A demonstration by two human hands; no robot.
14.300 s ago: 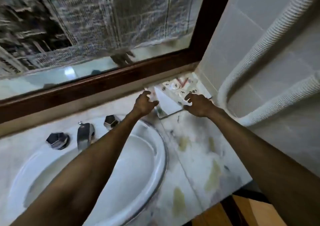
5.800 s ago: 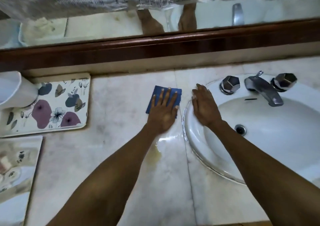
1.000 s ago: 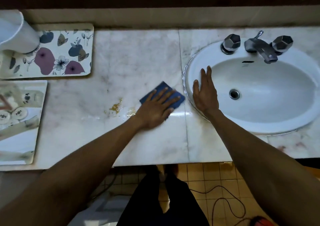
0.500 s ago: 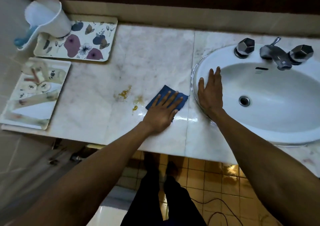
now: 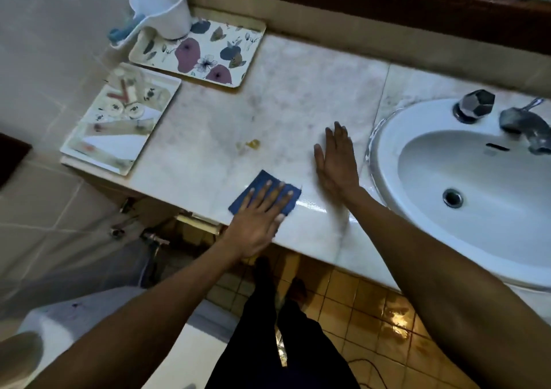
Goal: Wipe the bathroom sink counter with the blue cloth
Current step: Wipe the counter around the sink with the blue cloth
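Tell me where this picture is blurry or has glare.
Head view: motion blur smears the right hand and the faucet; glare streaks the wet counter just right of the blue cloth under the left hand; the floor tiles also shine; wide-angle bending curves the counter edge.

Left hand (image 5: 258,218) flat, fingers spread; right hand (image 5: 337,162) seemingly flat, slightly blurred.

Far to my left a floral tray (image 5: 208,51) lies against the back wall with a white jug (image 5: 162,7) standing on its far corner. Just in front of it sits a mirrored tray (image 5: 119,120). Below me is a yellow-tiled floor (image 5: 372,308).
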